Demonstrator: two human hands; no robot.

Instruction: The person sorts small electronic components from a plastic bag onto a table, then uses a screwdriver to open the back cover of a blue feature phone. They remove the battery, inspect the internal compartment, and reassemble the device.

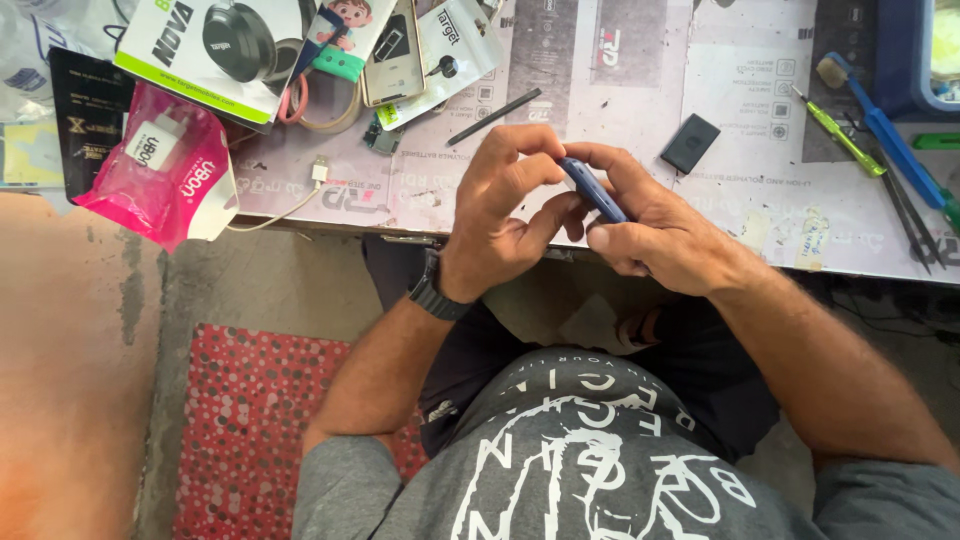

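Both my hands hold a small blue phone edge-on, just over the near edge of the workbench. My right hand cradles it from below and the right, thumb along its side. My left hand, with a black watch on the wrist, presses its fingers over the phone's upper end. Most of the phone's face is hidden by my fingers.
On the bench lie a black stylus, a small black battery, a green screwdriver, a blue brush, tweezers, a pink charger package, a headphone box and a white cable. A red dotted mat covers the floor.
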